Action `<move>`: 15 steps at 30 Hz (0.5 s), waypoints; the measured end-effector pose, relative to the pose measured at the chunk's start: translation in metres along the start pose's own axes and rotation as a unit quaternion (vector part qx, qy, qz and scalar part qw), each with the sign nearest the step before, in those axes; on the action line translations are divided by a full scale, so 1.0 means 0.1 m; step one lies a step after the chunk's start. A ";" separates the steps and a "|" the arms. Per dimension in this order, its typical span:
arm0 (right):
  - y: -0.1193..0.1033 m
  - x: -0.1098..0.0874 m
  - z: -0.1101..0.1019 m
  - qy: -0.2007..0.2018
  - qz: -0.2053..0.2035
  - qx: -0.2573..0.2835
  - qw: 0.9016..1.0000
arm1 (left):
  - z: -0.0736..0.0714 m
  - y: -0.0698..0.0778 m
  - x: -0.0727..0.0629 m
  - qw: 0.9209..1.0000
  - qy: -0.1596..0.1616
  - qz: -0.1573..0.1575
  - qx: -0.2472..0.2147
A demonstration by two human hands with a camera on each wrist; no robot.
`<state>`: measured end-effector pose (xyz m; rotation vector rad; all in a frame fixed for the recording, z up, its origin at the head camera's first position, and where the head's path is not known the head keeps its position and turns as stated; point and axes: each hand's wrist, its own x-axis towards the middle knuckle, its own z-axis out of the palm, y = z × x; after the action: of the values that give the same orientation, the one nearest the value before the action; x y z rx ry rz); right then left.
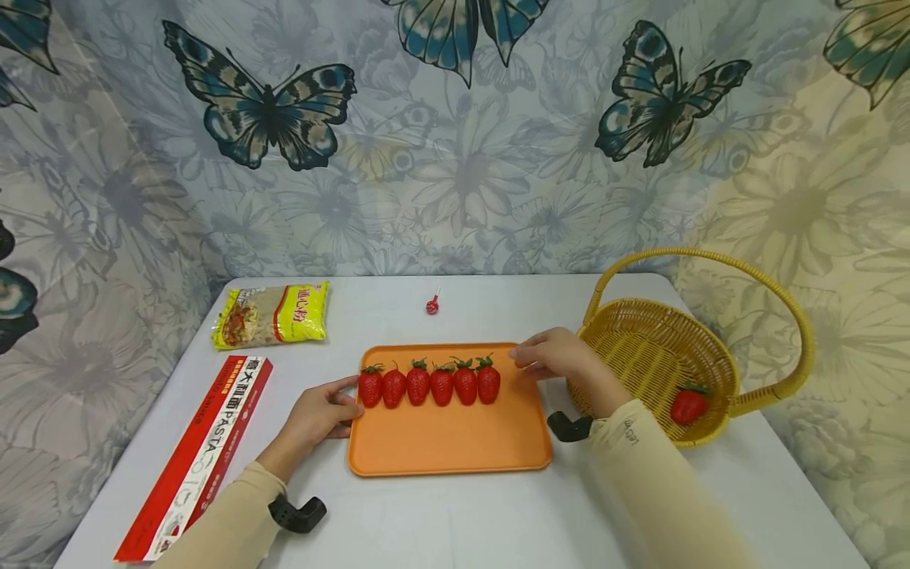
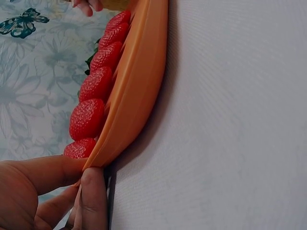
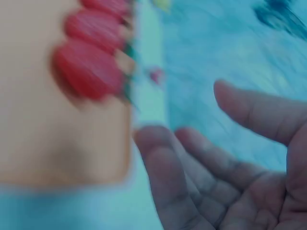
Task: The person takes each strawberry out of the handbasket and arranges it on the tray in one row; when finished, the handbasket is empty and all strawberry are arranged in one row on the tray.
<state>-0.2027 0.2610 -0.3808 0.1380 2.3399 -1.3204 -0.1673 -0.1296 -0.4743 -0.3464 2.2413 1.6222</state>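
Note:
An orange tray lies on the table, with a row of several red strawberries along its far half, their green leaves facing away. At the tray's left rim my left hand pinches the edge between thumb and fingers, close to the leftmost strawberry; the left wrist view shows the grip on the rim. By the far right corner is my right hand, its thumb and fingers apart and nothing between them in the right wrist view. The last strawberry in the row is just left of it.
A yellow wicker basket with a tall handle stands at right, one strawberry inside. A yellow pasta bag and a long red-and-white pasta box lie at left. Behind the tray is a small red lollipop.

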 end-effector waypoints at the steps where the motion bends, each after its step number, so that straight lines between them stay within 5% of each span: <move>1: 0.01 -0.05 -0.13 -0.008 0.003 0.017 1.000 | 0.00 0.00 0.00 1.000 0.000 0.000 0.000; 9: 0.36 -0.43 -1.24 -0.062 0.070 0.068 0.993 | 0.02 0.02 -0.01 1.000 0.000 0.006 0.004; 15: 0.73 -0.65 -1.73 -0.060 0.158 0.014 0.986 | 0.02 0.02 -0.02 1.000 0.000 0.009 0.010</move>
<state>-0.1800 0.4528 -0.3342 0.4078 2.0945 -1.1708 -0.1657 -0.1270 -0.4729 -0.3206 2.2663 1.6073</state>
